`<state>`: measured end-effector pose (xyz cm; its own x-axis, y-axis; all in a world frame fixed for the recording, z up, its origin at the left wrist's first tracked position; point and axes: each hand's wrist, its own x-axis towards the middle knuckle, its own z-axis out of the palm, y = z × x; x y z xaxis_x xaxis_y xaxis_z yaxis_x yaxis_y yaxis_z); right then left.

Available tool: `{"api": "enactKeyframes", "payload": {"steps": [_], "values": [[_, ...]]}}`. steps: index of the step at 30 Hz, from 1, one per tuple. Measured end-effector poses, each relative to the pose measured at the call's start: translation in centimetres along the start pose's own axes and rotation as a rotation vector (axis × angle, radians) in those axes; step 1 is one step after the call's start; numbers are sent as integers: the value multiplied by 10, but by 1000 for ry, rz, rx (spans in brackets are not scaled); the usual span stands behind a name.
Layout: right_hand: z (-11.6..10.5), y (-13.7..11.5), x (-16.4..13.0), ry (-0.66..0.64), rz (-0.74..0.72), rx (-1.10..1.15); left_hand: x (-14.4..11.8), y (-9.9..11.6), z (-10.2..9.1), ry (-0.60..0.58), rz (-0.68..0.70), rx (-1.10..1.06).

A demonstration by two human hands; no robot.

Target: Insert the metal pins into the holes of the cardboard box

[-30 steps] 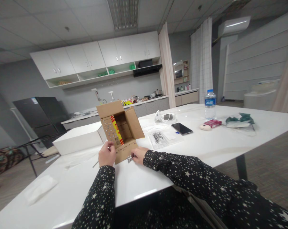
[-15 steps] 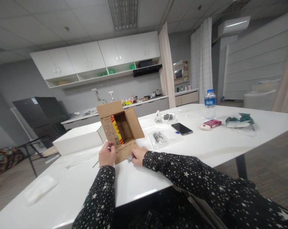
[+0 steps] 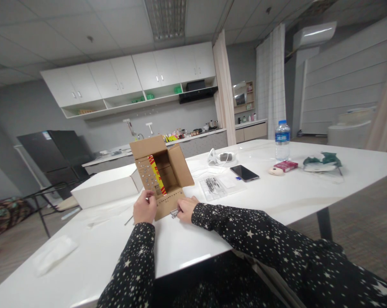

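An open cardboard box [image 3: 171,171] stands tilted on its side on the white table, its flaps spread and its mouth facing me. Small metal pieces dot its left flap, and a row of small dark marks or holes crosses the front flap. My left hand [image 3: 145,207] is closed at the front flap's left edge; what its fingers hold is hidden. Beside that hand a thin metal rod [image 3: 128,220] pokes out to the left. My right hand [image 3: 186,209], fingers closed, grips a small cluster of short metal pieces [image 3: 174,213] at the flap's right edge.
A clear plastic tray [image 3: 212,188] with dark metal parts lies right of the box, near a phone [image 3: 245,173]. Farther right are a water bottle [image 3: 282,141], a red packet [image 3: 286,166] and green cloth [image 3: 323,159]. A white box [image 3: 105,188] sits left.
The short metal pieces at my right fingers have shifted and tilted slightly. Both hands stay in nearly the same place, and the box has not moved.
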<state>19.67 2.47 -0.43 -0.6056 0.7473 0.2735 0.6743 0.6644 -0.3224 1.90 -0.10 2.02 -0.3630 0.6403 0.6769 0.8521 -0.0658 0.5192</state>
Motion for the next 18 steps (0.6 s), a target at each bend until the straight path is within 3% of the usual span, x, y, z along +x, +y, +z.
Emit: {"api": "enactKeyframes", "payload": {"steps": [18], "values": [[4,2,1,44,-4,-5,-1,1,-1,-13,23,-22]]}}
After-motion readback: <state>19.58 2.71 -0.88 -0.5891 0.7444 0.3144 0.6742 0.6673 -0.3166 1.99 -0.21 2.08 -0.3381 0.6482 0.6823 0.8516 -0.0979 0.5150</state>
